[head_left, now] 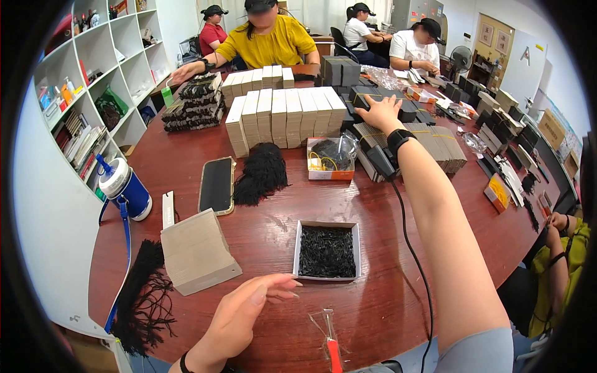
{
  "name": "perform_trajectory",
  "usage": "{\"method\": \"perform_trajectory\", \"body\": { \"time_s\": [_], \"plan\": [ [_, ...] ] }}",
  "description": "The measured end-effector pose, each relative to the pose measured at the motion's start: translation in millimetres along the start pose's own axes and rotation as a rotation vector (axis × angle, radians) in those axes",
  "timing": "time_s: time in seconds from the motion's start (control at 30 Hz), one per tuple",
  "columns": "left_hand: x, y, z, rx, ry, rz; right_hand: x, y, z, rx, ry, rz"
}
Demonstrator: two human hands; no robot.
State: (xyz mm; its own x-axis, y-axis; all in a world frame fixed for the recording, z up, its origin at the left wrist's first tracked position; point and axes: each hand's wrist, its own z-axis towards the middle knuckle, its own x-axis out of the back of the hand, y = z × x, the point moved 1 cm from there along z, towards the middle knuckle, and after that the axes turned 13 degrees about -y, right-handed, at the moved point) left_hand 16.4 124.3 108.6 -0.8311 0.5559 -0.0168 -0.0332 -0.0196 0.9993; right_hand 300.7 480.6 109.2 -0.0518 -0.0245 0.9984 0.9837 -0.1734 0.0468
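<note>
The right hand (380, 112) is being stretched far across the table, fingers spread flat and empty on the dark flat boxes (398, 105), while the left hand (245, 311) is being held open, holding nothing, just short of the small tray of black pieces (327, 250).
</note>
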Motion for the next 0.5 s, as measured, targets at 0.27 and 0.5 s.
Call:
{"method": "perform_trajectory", "body": {
  "time_s": [0.27,0.5],
  "plan": [
    [-2,-3,2,0.024,-0.012,-0.007,-7,11,13,0.161,0.183,-0.072],
    [-4,-2,0,0.121,0.086,0.012,4,-9,20,0.168,-0.022,0.215]
  ]
}}
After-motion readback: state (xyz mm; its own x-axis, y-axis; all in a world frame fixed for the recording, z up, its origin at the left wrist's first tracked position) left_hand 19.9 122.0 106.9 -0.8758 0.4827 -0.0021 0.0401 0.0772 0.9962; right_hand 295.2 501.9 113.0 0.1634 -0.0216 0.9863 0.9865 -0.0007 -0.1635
